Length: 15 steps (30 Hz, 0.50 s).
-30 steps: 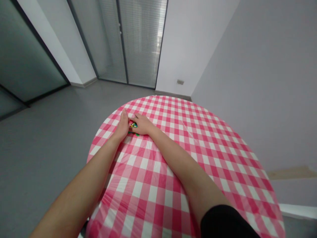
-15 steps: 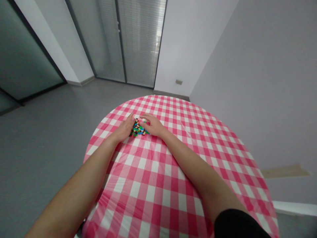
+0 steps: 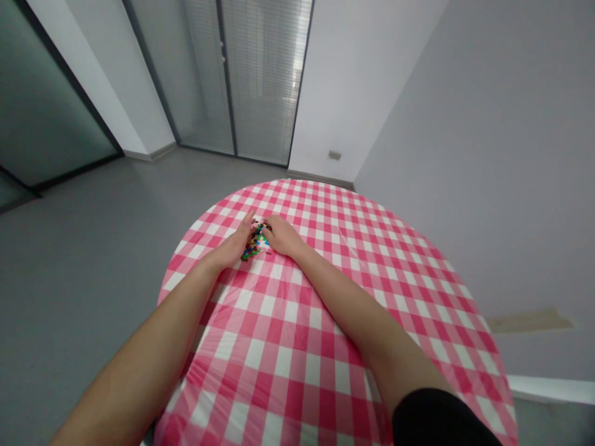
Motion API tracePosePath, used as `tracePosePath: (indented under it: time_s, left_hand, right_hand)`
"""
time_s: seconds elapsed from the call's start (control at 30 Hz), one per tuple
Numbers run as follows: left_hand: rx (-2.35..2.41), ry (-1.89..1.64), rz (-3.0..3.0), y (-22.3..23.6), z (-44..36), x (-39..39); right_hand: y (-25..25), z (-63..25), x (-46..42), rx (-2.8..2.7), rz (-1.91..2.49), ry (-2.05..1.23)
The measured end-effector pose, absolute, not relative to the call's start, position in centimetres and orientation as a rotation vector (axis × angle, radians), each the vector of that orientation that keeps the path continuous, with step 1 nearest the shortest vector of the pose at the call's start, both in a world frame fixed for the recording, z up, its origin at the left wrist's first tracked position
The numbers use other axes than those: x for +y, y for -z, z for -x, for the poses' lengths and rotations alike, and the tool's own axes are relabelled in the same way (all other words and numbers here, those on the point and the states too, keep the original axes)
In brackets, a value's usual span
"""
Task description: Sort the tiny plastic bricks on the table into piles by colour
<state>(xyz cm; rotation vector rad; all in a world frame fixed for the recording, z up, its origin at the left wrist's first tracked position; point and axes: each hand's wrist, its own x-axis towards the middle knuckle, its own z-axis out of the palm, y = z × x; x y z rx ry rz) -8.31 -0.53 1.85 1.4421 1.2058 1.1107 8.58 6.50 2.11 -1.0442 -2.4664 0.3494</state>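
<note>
A small heap of tiny coloured pieces (image 3: pixel 251 249), green, blue, red, yellow and dark, lies on the checked tablecloth (image 3: pixel 279 347). They look like little building bricks, but are too small to be sure. My left hand (image 3: pixel 234 245) rests along the heap's left side, fingers stretched out and pointing away from me. On the other side, my right hand (image 3: pixel 283 238) curves round the heap's right edge, its fingers reaching over the far part and its thumb apart. Both hands seem to touch the outer pieces. Part of the heap is hidden under the right fingers.
The round table's edge (image 3: pixel 421 238) curves round on the right and far sides. Beyond it stand a glass door with blinds (image 3: pixel 264 80) and a white wall (image 3: pixel 465 155) with a socket plate (image 3: pixel 334 155). Grey floor (image 3: pixel 102 248) lies to the left.
My right hand has moved left, closer to my left hand. The heap between them has become narrower, and some pieces have shifted left and towards me.
</note>
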Motion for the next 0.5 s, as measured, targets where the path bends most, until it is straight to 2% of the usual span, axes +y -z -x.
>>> tracePosePath:
  time_s: [0.13,0.27,0.37,0.5]
  left_hand:
    - [1.253,-1.268,-1.308,-2.6,8.7,-0.5]
    - [1.414,-1.439,-1.305,-2.2,9.8,0.4]
    - [1.528,-1.393,-1.463,-1.3,10.4,1.2]
    - [1.536,-1.218,-1.695,-0.8,10.2,1.4]
  right_hand:
    - [-2.1,-7.0,6.7,-2.4,1.045,-0.461]
    - [-2.6,-5.8,5.5,-2.495,0.798,-0.559]
    - [-2.9,-5.5,4.1,-2.628,0.606,-0.5]
    - [-2.6,-6.1,2.4,-2.717,0.604,-0.31]
